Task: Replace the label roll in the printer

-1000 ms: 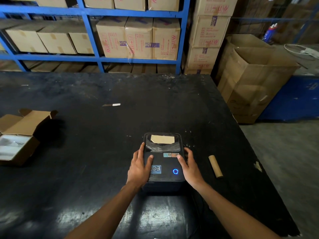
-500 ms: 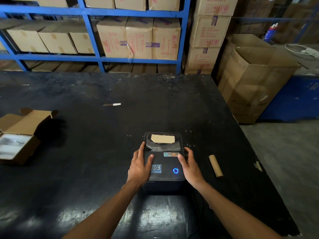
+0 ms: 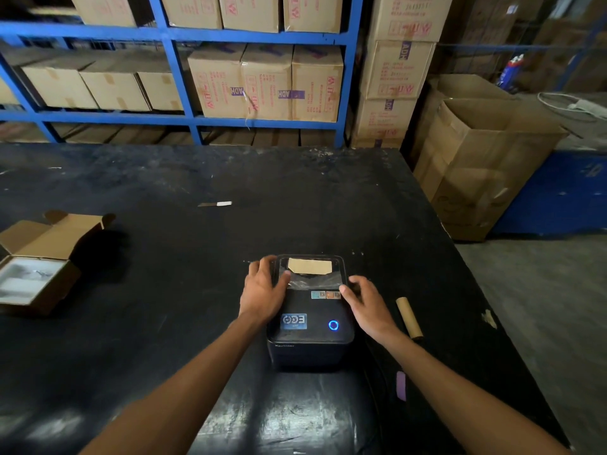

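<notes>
A small black label printer [image 3: 310, 336] stands on the black table near its front, lid closed, a blue ring light glowing on top. Through the clear window in its lid shows a brown label roll [image 3: 309, 266]. My left hand [image 3: 262, 292] lies on the printer's left side, fingers reaching along the lid's far left edge and the thumb on the window. My right hand [image 3: 369, 305] rests at the right side of the lid, fingers slightly bent against its edge. A bare cardboard core [image 3: 409, 317] lies on the table just right of the printer.
An open cardboard box [image 3: 39, 261] with a white insert sits at the table's left edge. A small white strip [image 3: 216, 203] lies mid-table. Blue shelving [image 3: 170, 60] with cartons stands behind; large open cartons [image 3: 486, 159] stand on the floor to the right.
Both hands have slid from the front of the printer's top toward the far end of the lid, now sitting at its left and right sides by the window.
</notes>
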